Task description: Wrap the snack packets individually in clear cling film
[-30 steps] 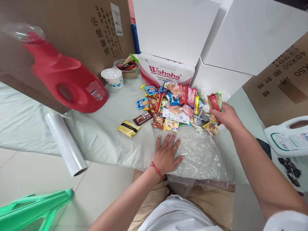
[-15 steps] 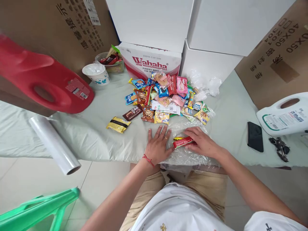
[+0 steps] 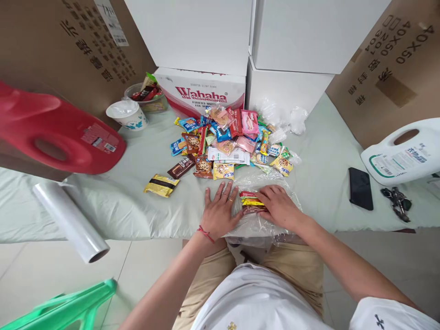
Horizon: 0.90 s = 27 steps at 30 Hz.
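Note:
My left hand (image 3: 220,211) lies flat with its fingers spread at the left edge of a clear plastic film (image 3: 292,190), its thumb close to some small wrapped snacks. On the film, my right hand (image 3: 280,207) curls over these snack packets (image 3: 252,201), gripping their right end. Red, yellow and brown wrappers show side by side; their right ends are hidden under my fingers. Beyond both hands rises a pile of colourful packaged snacks (image 3: 223,144). A yellow packet with a black band (image 3: 161,185) and a dark brown packet (image 3: 181,166) lie to its left.
A Wahaba-like printed carton, lettered Wahaha (image 3: 202,91), stands behind the pile under white boxes (image 3: 292,36). Left are a red jug (image 3: 68,133), a paper cup (image 3: 128,117) and a film roll (image 3: 70,222). Right are a phone (image 3: 360,189), keys (image 3: 397,204) and a white jug (image 3: 405,151).
The packets under my right hand have shifted from a heap with a red one on top to a side-by-side row. My left hand stays flat. The whole view has moved slightly.

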Motion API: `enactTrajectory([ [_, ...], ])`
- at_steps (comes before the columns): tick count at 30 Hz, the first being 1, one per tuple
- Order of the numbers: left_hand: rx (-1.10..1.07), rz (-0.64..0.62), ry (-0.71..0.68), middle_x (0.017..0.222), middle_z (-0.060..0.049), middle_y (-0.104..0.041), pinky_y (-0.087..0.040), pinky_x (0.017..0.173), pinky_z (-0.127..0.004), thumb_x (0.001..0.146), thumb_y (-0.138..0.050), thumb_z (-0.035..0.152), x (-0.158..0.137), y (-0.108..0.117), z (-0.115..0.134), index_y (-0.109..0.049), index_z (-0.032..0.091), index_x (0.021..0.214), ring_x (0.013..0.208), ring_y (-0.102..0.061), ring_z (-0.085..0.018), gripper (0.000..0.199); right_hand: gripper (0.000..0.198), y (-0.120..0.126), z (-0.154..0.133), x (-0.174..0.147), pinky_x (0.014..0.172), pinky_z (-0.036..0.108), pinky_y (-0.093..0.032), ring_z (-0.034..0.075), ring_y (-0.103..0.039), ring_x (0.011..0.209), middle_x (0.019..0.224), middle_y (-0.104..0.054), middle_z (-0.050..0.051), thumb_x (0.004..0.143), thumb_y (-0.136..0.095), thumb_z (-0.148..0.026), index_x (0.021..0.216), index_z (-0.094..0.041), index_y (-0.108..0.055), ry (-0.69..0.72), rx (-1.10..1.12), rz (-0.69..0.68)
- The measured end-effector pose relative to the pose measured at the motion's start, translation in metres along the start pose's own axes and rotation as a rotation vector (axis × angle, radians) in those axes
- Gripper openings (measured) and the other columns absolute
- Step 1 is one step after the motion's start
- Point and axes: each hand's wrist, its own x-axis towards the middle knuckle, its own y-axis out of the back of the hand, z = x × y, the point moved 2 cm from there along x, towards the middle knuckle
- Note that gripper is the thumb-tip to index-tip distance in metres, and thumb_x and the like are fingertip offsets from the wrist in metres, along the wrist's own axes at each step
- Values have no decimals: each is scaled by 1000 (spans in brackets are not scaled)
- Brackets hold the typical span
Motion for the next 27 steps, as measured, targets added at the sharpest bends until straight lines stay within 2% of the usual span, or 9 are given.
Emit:
enactTrajectory([
  [4, -19, -16, -9, 167, -7, -28, -9, 123, -67, 104, -29, 41, 0, 0, -3, -37, 27, 158, 156, -24, -30, 56, 51, -1, 6, -1, 101, 50, -41, 32, -51, 114, 127, -61, 16, 94, -66, -38, 140, -19, -57, 83, 46, -8],
  [9, -28, 16, 18, 166, -5, -30, -7, 122, -69, 106, -26, 34, 1, -1, -1, -37, 29, 158, 155, -28, -30, 54, 59, 8, 20, 7, 108, 50, -38, 31, -51, 124, 134, -61, 16, 94, -61, -56, 141, -20, -56, 169, 160, -16],
  [11, -29, 23, 21, 166, -5, -30, -5, 122, -70, 105, -27, 33, 1, -1, 0, -37, 30, 158, 154, -29, -30, 54, 54, 20, 37, 28, 102, 42, -44, 28, -57, 119, 131, -63, 15, 100, -48, -57, 136, -18, -59, 4, 213, 49],
  [14, -32, 28, 20, 166, -6, -32, -6, 122, -70, 104, -30, 31, 2, 0, 1, -37, 31, 158, 154, -30, -31, 54, 51, 41, 75, 77, 89, 37, -48, 28, -64, 105, 113, -70, 16, 103, -37, -54, 121, -16, -67, -496, 114, 212],
  [16, -33, 30, 20, 165, -6, -33, -7, 122, -70, 104, -31, 31, 2, 0, 1, -35, 32, 159, 154, -30, -31, 55, 56, 49, 97, 114, 86, 38, -49, 32, -66, 105, 114, -70, 20, 100, -42, -58, 120, -12, -67, -733, 36, 225],
  [18, -34, 32, 24, 165, -6, -34, -7, 123, -70, 104, -31, 32, 1, 0, 0, -35, 32, 159, 154, -30, -31, 55, 58, 51, 111, 145, 85, 38, -49, 35, -66, 108, 119, -69, 24, 95, -51, -60, 122, -10, -67, -857, 2, 183],
  [22, -43, 31, 32, 166, -4, -31, -7, 123, -69, 105, -30, 33, 1, 0, 0, -38, 31, 157, 155, -28, -29, 53, 43, 51, 118, 169, 82, 35, -48, 34, -66, 108, 119, -70, 21, 87, -67, -44, 118, -13, -71, -887, -33, 79],
  [25, -56, 26, 33, 166, -3, -30, -7, 123, -70, 105, -29, 34, 1, 0, 0, -39, 30, 157, 155, -27, -28, 53, 37, 61, 113, 151, 80, 35, -48, 32, -66, 103, 112, -72, 16, 85, -66, -37, 116, -18, -74, -804, -48, 83],
  [27, -67, 33, 40, 166, -3, -31, -8, 123, -70, 105, -28, 34, 0, 0, -1, -40, 30, 157, 155, -28, -29, 53, 39, 73, 105, 125, 80, 34, -48, 30, -65, 100, 109, -71, 12, 86, -63, -35, 121, -22, -73, -710, -54, 168],
])
